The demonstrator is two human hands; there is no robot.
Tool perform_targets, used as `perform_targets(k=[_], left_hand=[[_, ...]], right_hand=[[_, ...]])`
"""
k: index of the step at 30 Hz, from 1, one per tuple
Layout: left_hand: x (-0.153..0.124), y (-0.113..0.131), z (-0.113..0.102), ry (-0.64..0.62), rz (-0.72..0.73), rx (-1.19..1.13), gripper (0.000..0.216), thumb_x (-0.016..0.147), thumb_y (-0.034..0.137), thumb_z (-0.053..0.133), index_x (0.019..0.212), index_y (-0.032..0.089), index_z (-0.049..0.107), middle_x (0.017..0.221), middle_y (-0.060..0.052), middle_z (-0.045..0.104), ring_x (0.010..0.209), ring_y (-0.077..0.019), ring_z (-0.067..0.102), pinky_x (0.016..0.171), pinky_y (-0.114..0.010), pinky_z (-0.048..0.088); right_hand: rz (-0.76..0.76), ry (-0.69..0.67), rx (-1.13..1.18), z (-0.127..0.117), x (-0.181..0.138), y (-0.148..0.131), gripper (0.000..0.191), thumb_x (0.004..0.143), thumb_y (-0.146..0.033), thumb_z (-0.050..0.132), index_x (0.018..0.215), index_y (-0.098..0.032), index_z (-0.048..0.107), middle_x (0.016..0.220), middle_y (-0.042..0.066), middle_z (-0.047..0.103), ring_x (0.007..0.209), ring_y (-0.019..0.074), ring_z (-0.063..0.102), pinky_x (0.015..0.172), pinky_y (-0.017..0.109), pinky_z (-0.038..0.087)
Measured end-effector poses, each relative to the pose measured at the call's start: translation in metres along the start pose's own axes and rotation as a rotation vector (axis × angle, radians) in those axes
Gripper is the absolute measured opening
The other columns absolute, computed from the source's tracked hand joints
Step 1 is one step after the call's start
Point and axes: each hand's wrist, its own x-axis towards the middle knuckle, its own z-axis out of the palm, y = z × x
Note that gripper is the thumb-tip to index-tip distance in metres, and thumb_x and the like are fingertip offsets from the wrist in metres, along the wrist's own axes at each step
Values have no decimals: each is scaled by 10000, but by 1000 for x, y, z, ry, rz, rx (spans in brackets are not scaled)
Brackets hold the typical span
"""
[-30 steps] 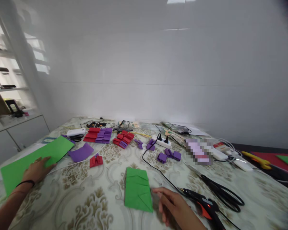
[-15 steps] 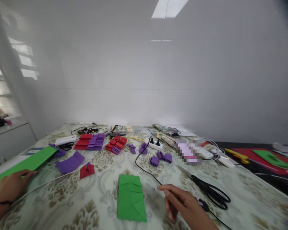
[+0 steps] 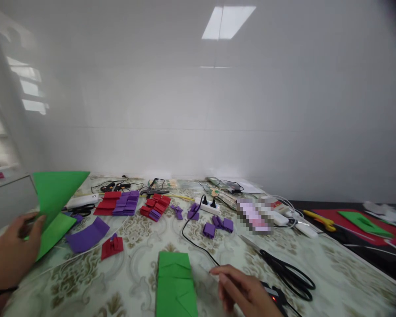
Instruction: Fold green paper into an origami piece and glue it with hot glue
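My left hand (image 3: 18, 246) grips a bright green paper sheet (image 3: 57, 189) between thumb and fingers at the left, its top part bent up above the table. Another stretch of green paper (image 3: 56, 233) lies below it. My right hand (image 3: 242, 288) hovers low at the front, fingers loosely bent and apart, with nothing visible in them. Just left of it lies a folded green paper piece (image 3: 176, 281) with crease lines. Black-handled scissors (image 3: 285, 268) lie to the right. Beside my right hand is a small black device (image 3: 273, 297) with a red light.
Purple paper (image 3: 88, 235), a red folded piece (image 3: 112, 247), red and purple pleated pieces (image 3: 127, 203) and small purple folds (image 3: 222, 223) are spread over the patterned tablecloth. A power strip (image 3: 207, 205) feeds a black cord running toward my right hand. Yellow scissors (image 3: 320, 220) lie far right.
My left hand has lifted the green sheet, which lay flat before and now bends upward. My right hand stays beside the folded green piece. The whole view has shifted slightly.
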Motion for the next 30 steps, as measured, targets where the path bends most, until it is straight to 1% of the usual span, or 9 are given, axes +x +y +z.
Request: perform_targets(k=[4,8,11,13,16,18,22,26,30], left_hand=[[-71,66,-8,-178,305,-414,361,881,532,538,1018,243,707,1036,-32,837,926,-280,793,777,-325,614],[-140,102,-4,-263,775,-696,157,961,365,625,1043,312,748,913,-1,850,748,-223,808,703,-247,647],[-174,119,5,-447,1092,-821,238,996,235,564,1133,318,740,1099,-21,844,969,-218,818,1015,-292,615],[-188,125,21,-645,1207,-886,256,1024,217,520,1119,302,741,1151,-22,836,1135,-211,779,1183,-361,509],[-199,125,54,-784,1180,-950,261,1080,325,495,1065,283,752,1128,-24,844,1238,-201,733,1244,-412,440],[-200,122,69,-835,1229,-940,254,1073,421,556,1036,293,772,1117,-19,848,1216,-204,743,1227,-407,458],[-192,122,58,-846,1194,-967,305,1111,370,489,1085,331,790,1109,-3,847,1237,-191,725,1239,-414,430],[-185,119,41,-815,1120,-962,144,1002,361,665,1084,329,779,1132,-30,828,1206,-246,721,1174,-419,494],[-205,103,73,-801,885,-788,648,847,250,736,1477,301,597,1394,-104,717,1288,-299,685,1073,-388,598]], right_hand=[[-68,-101,75,22,7,11,683,899,-697,675,1405,-240,642,1091,114,722,844,229,707,774,361,586],[-113,-96,170,22,23,7,1053,750,-554,886,1638,-387,345,1603,171,451,1004,233,684,816,375,600],[-149,-47,253,6,32,1,1274,676,-510,941,1686,-455,167,1737,158,237,1033,233,661,771,360,603],[-157,-31,268,-9,33,-3,1244,668,-487,946,1685,-415,232,1692,163,342,1071,262,665,787,357,604],[-113,3,169,-25,31,-6,886,653,-459,948,1469,-329,630,1547,154,552,986,283,702,854,385,602],[-49,85,177,-29,32,-5,701,664,-501,906,1313,-293,742,1374,150,677,850,265,697,787,393,602],[94,40,341,-28,33,2,561,604,-605,829,1049,-262,822,882,119,748,578,229,587,573,383,523],[-59,-59,199,-44,27,14,502,564,-738,835,638,-243,790,750,125,706,682,272,637,703,412,530],[-179,-69,233,-82,30,42,611,558,-882,771,569,-272,731,725,133,669,639,279,611,688,462,513]])
